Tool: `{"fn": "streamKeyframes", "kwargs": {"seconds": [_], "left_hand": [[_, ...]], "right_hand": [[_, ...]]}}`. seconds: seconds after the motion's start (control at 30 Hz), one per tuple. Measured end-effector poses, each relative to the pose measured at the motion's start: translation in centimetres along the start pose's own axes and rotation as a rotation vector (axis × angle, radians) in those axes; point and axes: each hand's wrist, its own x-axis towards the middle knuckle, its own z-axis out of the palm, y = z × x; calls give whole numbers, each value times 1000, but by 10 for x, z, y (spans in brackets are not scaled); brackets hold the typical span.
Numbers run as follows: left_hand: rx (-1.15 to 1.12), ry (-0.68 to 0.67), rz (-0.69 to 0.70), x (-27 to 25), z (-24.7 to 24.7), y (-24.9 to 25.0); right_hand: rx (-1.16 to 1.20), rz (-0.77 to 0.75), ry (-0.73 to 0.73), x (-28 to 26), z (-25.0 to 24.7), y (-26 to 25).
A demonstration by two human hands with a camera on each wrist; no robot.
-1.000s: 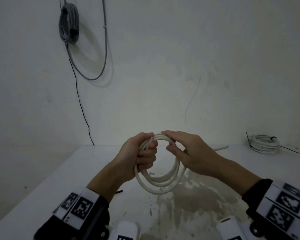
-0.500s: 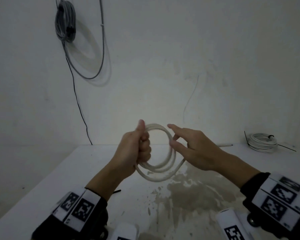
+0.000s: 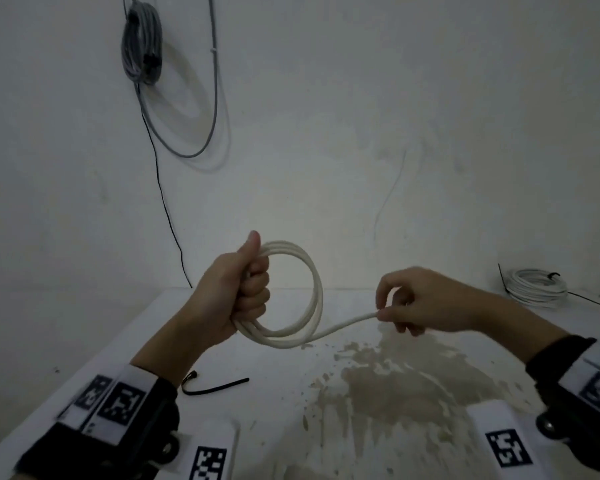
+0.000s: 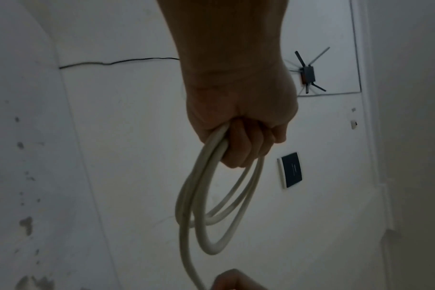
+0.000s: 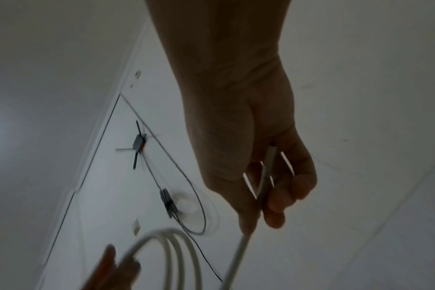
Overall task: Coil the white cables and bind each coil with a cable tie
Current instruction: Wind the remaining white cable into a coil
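I am gripping the coiled white round cable [image 3: 293,292] in my fisted left hand [image 3: 234,292] while my right hand [image 3: 426,301] is pinching its free tail, stretched rightward from the loop's bottom.

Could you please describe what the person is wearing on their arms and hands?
Both hands, left hand and right hand, are bare, without gloves. Each wrist carries a black band, left wrist band and right wrist band, bearing white plates printed with black square markers.

Left hand [image 3: 236,292] fisted round white coil [image 3: 291,292], thumb up; right hand [image 3: 426,303] pinching its free end. Black tie [image 3: 215,388] on table [image 3: 274,410]; bound coil [image 3: 537,287] far right.
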Motion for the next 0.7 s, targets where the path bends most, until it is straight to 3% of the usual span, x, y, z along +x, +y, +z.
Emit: {"fn": "streamKeyframes", "kwargs": {"seconds": [0.1,0.17,0.23,0.3,0.4,0.47,0.57,0.7], "left_hand": [[157,-30,-16,-2,1,-7],[225,-45,-32,-3,3,-13],[200,-57,-57,-4,6,-17],[123,-74,-100,-4,9,-19],[26,-149,-240,-5,16,-19],[-9,-240,-345,-6,20,-19],[8,-331,-425,-6,21,-20],[-47,-394,-458,-6,13,-20]], "right_hand": [[213,-36,158,2,-14,-11],[489,-32,229,2,-15,-17],[740,-41,269,4,-8,-22],[832,-64,327,7,2,-29],[819,-104,385,10,20,-43],[640,-148,379,11,28,-47],[342,-232,234,12,37,-50],[393,-245,112,8,44,-51]]}}
